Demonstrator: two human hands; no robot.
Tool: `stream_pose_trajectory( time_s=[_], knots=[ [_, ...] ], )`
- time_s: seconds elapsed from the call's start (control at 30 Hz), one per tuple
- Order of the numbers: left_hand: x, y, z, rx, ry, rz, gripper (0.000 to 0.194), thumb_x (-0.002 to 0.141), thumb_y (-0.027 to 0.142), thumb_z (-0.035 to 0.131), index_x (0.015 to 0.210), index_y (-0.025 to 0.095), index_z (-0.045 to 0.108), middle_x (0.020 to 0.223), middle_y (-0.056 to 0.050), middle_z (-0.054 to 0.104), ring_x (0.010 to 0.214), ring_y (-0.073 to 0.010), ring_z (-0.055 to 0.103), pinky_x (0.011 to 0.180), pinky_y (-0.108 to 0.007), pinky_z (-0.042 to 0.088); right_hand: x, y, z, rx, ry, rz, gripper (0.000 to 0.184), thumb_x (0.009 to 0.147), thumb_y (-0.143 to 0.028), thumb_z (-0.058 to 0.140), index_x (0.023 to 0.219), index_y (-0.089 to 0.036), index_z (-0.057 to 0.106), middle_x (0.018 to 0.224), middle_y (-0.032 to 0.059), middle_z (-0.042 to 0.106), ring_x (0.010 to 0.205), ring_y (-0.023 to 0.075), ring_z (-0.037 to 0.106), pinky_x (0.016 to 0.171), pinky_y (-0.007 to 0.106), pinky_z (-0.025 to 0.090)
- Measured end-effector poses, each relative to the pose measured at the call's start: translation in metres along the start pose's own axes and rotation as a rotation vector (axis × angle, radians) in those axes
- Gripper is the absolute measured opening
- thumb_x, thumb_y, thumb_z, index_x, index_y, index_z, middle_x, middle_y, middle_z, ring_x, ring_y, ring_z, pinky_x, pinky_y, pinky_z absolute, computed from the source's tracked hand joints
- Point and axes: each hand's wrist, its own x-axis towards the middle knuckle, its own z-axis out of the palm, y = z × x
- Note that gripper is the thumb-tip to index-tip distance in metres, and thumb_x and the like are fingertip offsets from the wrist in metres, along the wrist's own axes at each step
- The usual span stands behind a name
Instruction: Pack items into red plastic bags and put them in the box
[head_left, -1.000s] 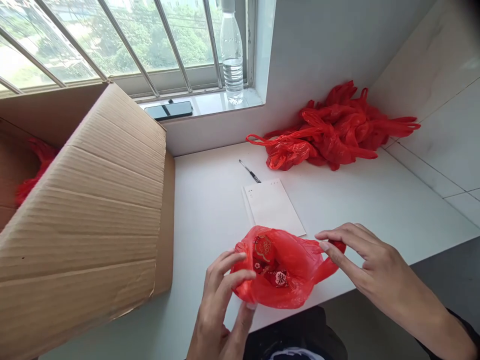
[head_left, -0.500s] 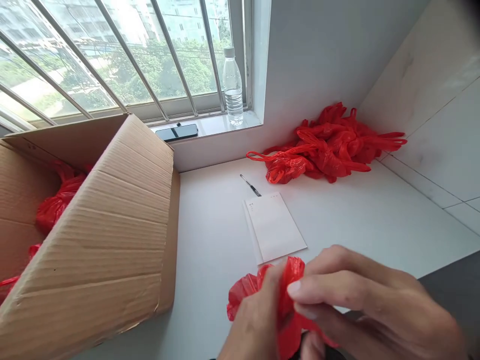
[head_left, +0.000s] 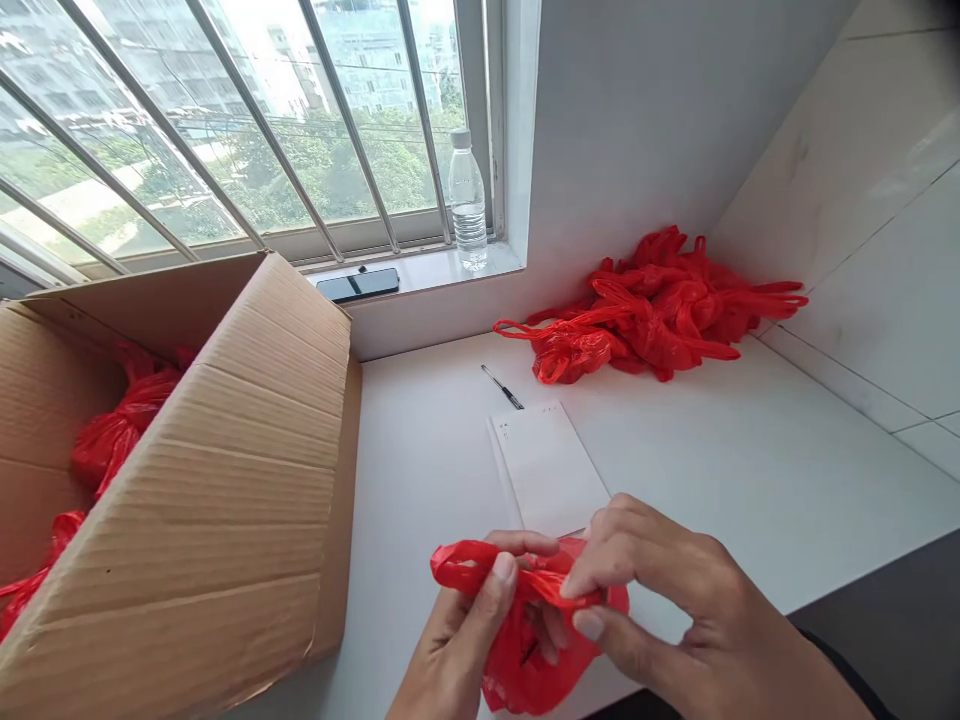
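One red bag (head_left: 536,680), knot unseen | left hand (head_left: 465,640), right hand (head_left: 675,600): grips pinching plastic | box (head_left: 225,460) (beside) holds red bundles (head_left: 112,440)

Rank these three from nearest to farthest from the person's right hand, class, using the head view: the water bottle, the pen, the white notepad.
From the right hand:
1. White notepad: on the table, just beyond the hands.
2. Pen: on the table, past the notepad's far edge.
3. Water bottle: upright on the windowsill.
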Motion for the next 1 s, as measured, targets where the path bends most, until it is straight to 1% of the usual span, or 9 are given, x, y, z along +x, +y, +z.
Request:
stream_pose_trajectory(
  time_s=[0.1, 0.2, 0.27, 0.33, 0.4, 0.5, 0.6, 0.8, 1.0],
  knots=[
    [0.004, 0.004, -0.005, 0.132, -0.098, 0.044, 0.035, 0.09, 0.054, 0.069, 0.082, 0.019, 0.071, 0.076, -0.002, 0.06, 0.071, -0.014, 0.055, 0.066, -0.024, 0.043, -0.002, -0.001, 0.005, 0.054, -0.033, 0.056, 0.018, 0.1, -0.048, 0.064, 0.098, -0.031, 0.068, 0.102, 0.0012, 0.067, 0.094, 0.0201, 0.065, 0.083, 0.031, 0.057],
    [0.002, 0.004, -0.009, 0.153, -0.188, 0.019, 0.028, 0.084, 0.045, 0.079, 0.078, 0.019, 0.068, 0.072, 0.0, 0.058, 0.065, -0.0127, 0.05, 0.063, -0.024, 0.041, 0.002, 0.012, 0.013, 0.125, -0.058, 0.055, 0.038, 0.102, -0.059, 0.052, 0.126, -0.031, 0.063, 0.124, 0.0062, 0.064, 0.115, 0.0251, 0.061, 0.101, 0.04, 0.052],
    [0.002, 0.002, -0.012, 0.233, -0.209, 0.115, 0.019, 0.08, 0.035, 0.082, 0.079, 0.021, 0.069, 0.07, 0.0, 0.06, 0.064, -0.0131, 0.05, 0.063, -0.025, 0.042, 0.007, 0.024, 0.019, 0.168, -0.119, 0.077, 0.042, 0.106, -0.055, 0.046, 0.137, -0.028, 0.057, 0.117, 0.0065, 0.068, 0.114, 0.0245, 0.061, 0.103, 0.041, 0.049],
    [0.004, -0.004, -0.016, 0.415, -0.141, 0.306, 0.007, 0.082, 0.027, 0.077, 0.087, 0.024, 0.073, 0.074, -0.001, 0.065, 0.065, -0.0142, 0.055, 0.062, -0.024, 0.043, 0.011, 0.035, 0.025, 0.195, -0.147, 0.176, 0.04, 0.109, -0.05, 0.039, 0.132, -0.026, 0.061, 0.099, 0.0036, 0.07, 0.1, 0.0218, 0.065, 0.093, 0.037, 0.052],
    [0.007, -0.014, -0.02, 0.591, -0.002, 0.527, 0.018, 0.088, 0.017, 0.066, 0.098, 0.029, 0.076, 0.082, -0.002, 0.07, 0.07, -0.0155, 0.061, 0.063, -0.023, 0.046, 0.013, 0.042, 0.03, 0.227, -0.152, 0.275, 0.041, 0.11, -0.048, 0.034, 0.124, -0.026, 0.065, 0.091, 0.0021, 0.07, 0.088, 0.0199, 0.066, 0.081, 0.033, 0.053],
    [0.013, -0.036, -0.027, 0.721, 0.159, 0.811, 0.035, 0.094, 0.009, 0.055, 0.109, 0.032, 0.076, 0.097, -0.005, 0.073, 0.083, -0.0172, 0.069, 0.069, -0.024, 0.053, 0.014, 0.048, 0.035, 0.252, -0.169, 0.308, 0.035, 0.109, -0.041, 0.039, 0.133, -0.026, 0.06, 0.1, 0.003, 0.071, 0.093, 0.0202, 0.066, 0.082, 0.032, 0.053],
    [0.02, -0.056, -0.033, 0.81, 0.205, 0.981, 0.037, 0.097, 0.012, 0.056, 0.119, 0.035, 0.075, 0.115, -0.008, 0.072, 0.097, -0.02, 0.07, 0.075, -0.026, 0.057, 0.015, 0.054, 0.038, 0.305, -0.237, 0.258, 0.031, 0.106, -0.034, 0.049, 0.133, -0.025, 0.06, 0.105, 0.0029, 0.071, 0.098, 0.0205, 0.066, 0.087, 0.033, 0.052],
    [0.027, -0.071, -0.041, 0.993, 0.295, 1.015, 0.044, 0.103, 0.023, 0.049, 0.143, 0.036, 0.059, 0.143, -0.008, 0.063, 0.13, -0.0286, 0.056, 0.102, -0.039, 0.05, 0.015, 0.057, 0.032, 0.27, -0.106, 0.293, 0.024, 0.106, -0.038, 0.051, 0.099, -0.021, 0.066, 0.088, 0.0004, 0.069, 0.081, 0.0172, 0.063, 0.077, 0.03, 0.049],
    [0.0, -0.108, -0.089, 1.029, 0.476, 0.875, 0.044, 0.102, 0.02, 0.049, 0.139, 0.039, 0.063, 0.133, -0.002, 0.072, 0.129, -0.0278, 0.058, 0.107, -0.043, 0.041, -0.023, 0.089, 0.003, -0.023, 0.061, 0.496, 0.029, 0.106, -0.045, 0.048, 0.095, -0.024, 0.065, 0.091, 0.0021, 0.069, 0.085, 0.0211, 0.064, 0.057, 0.029, 0.041]
  ],
)
